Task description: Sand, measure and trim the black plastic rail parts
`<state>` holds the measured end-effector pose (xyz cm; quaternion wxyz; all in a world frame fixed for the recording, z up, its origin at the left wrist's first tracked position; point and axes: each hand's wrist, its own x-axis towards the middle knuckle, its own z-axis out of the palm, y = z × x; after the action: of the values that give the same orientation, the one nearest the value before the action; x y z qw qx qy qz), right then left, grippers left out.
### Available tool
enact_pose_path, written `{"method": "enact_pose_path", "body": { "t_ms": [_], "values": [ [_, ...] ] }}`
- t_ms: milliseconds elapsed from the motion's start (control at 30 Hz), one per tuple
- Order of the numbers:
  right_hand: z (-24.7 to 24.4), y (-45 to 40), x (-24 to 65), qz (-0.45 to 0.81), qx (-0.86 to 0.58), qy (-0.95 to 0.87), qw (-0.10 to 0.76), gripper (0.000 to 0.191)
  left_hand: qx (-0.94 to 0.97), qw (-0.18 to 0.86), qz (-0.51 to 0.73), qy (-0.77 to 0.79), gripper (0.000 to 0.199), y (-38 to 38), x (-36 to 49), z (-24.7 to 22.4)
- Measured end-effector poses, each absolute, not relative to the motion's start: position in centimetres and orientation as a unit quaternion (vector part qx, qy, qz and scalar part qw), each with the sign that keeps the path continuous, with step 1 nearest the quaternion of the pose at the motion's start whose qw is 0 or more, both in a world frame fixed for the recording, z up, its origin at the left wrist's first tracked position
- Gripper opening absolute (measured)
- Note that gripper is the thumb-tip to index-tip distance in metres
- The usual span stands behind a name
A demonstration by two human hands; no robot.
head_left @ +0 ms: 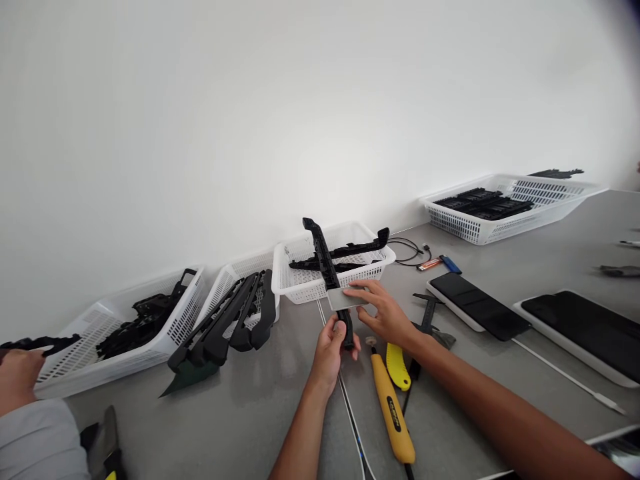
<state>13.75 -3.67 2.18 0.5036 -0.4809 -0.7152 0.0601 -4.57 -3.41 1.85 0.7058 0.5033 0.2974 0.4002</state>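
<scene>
A long black plastic part (325, 257) stands tilted in front of me, its far end over a white basket. My left hand (333, 350) is wrapped round its near end. In my right hand (377, 308) is a flat light-grey plate (337, 299), pinched at its right side and lying across the black part. A yellow-handled tool (393, 413) and a yellow cutter (397, 367) lie on the grey table (240, 427) below my right hand. Beside them is a black caliper (429, 312), partly hidden by my right forearm.
White baskets (300, 294) with black parts stand along the wall, one at the back right (480, 233). Two phones (477, 303) (585, 330) lie to the right. A lighter (429, 265) and cable are behind. Another person's hand (20, 377) holds a black part at far left.
</scene>
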Motion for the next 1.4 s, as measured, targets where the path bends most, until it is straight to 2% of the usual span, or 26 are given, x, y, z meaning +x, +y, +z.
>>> {"method": "enact_pose_path", "body": {
  "t_ms": [267,733,1400],
  "values": [
    [2.2,-4.1,12.6,0.069,-0.462,-0.732,0.497,0.045,0.437,0.721,0.456,0.285,0.051,-2.9,-4.9,2.2],
    [2.1,-4.0,12.9,0.055,-0.476,-0.716,0.508,0.043,0.394,0.738,0.474,0.275,0.050,-2.5,-5.1,2.2],
    [3.0,-5.0,12.4,0.067,-0.433,-0.766,0.471,0.049,0.315,0.747,0.525,0.259,0.048,-1.8,-6.3,2.2]
  ]
}}
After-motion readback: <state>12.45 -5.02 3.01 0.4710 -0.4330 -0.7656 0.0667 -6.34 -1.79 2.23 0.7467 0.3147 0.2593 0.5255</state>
